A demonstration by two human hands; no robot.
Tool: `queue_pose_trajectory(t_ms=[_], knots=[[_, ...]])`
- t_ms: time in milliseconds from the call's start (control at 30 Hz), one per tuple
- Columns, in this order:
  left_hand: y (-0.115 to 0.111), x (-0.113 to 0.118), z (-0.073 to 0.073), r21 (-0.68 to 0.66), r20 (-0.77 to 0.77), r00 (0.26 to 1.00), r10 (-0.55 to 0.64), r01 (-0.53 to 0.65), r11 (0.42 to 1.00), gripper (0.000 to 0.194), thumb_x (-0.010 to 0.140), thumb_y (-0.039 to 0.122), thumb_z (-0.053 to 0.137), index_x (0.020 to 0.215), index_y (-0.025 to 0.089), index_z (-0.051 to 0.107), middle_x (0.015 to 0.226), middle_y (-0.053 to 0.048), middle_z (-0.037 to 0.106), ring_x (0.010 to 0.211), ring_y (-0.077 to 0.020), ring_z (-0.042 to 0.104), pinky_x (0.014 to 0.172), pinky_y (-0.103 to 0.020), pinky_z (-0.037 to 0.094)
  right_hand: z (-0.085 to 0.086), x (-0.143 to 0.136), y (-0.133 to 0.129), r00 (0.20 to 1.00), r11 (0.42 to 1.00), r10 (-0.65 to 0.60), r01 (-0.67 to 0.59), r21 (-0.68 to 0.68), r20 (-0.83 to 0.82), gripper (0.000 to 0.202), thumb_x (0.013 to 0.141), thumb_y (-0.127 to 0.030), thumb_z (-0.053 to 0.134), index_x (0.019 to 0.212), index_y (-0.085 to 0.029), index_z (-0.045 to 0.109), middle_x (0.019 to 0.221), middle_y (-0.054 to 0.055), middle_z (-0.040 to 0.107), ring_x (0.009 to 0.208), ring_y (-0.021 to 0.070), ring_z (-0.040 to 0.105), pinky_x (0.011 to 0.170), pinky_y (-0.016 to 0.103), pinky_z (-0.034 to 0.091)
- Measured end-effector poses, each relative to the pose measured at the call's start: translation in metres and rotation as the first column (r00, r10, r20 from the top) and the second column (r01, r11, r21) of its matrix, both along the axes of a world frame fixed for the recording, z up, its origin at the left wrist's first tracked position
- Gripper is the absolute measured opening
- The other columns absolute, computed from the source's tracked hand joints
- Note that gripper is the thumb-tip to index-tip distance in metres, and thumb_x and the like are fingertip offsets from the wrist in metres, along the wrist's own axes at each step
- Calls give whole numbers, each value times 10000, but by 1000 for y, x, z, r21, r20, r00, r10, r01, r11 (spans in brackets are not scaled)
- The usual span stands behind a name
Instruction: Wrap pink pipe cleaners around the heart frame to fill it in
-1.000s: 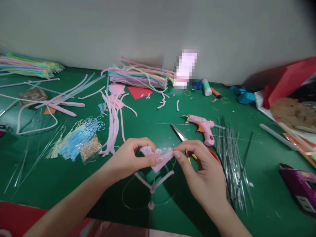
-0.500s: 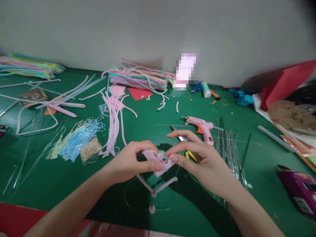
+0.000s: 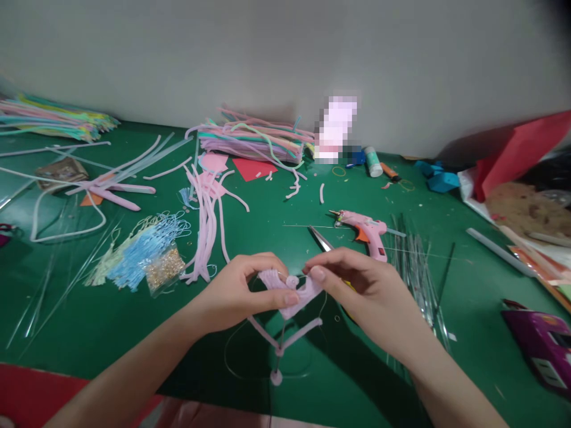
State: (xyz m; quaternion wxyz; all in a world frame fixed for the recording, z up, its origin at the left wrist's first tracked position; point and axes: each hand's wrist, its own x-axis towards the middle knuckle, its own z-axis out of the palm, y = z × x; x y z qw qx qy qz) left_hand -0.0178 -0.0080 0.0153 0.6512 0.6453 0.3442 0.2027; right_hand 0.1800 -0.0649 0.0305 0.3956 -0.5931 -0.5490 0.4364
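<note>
My left hand (image 3: 252,285) is closed on a pink pipe-cleaner piece (image 3: 292,308), thumb in front and fingers behind. The piece is folded into a V shape, with a small coiled pink bud (image 3: 292,282) at its middle. Just right of the bud, my right hand (image 3: 357,285) pinches a thin wire between thumb and forefinger, at the piece's right tip. Below hangs a dark stem with two pink side arms (image 3: 303,334) and a round pink end (image 3: 276,377). A fine loop of wire (image 3: 227,356) curves around the stem.
Scissors (image 3: 319,238) and a pink glue gun (image 3: 368,229) lie beyond my right hand, beside a bundle of thin wires (image 3: 413,273). To the left are pink pipe cleaners (image 3: 205,226), blue tassels (image 3: 145,252) and a bag of gold beads (image 3: 165,270). A purple tool (image 3: 542,342) sits far right.
My right hand's fingers have drawn together from a spread pose into a pinch, and have shifted slightly right. The left hand keeps its hold on the pink piece.
</note>
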Motion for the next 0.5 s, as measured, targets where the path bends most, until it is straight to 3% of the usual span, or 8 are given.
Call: queue_pose_trajectory(t_ms=[233, 433, 500], knots=[[-2, 1, 3, -60, -3, 1000, -16, 16, 998, 187, 741, 327, 742, 751, 155, 670, 800, 1, 592, 735, -125, 540, 670, -229, 392, -9, -3, -4, 952, 974, 107, -158, -161, -286, 211, 748, -349, 735, 902, -216, 677, 773, 9, 682, 656, 126, 617, 565, 231, 506], [-1, 2, 0, -13, -66, 998, 15, -16, 1000, 196, 767, 346, 705, 771, 154, 669, 805, -6, 593, 733, -134, 536, 667, -237, 392, -14, -11, -6, 999, 998, -33, 32, -53, -25, 156, 756, -319, 718, 842, -207, 651, 728, 4, 653, 644, 131, 613, 575, 243, 511], [-1, 2, -1, -29, -77, 997, 31, -34, 999, 203, 765, 351, 704, 768, 152, 666, 780, -5, 588, 735, -139, 536, 671, -241, 393, -15, -9, -5, 998, 998, -39, 36, -57, -44, 180, 758, -337, 717, 867, -211, 649, 771, 14, 673, 690, 140, 635, 617, 253, 528]])
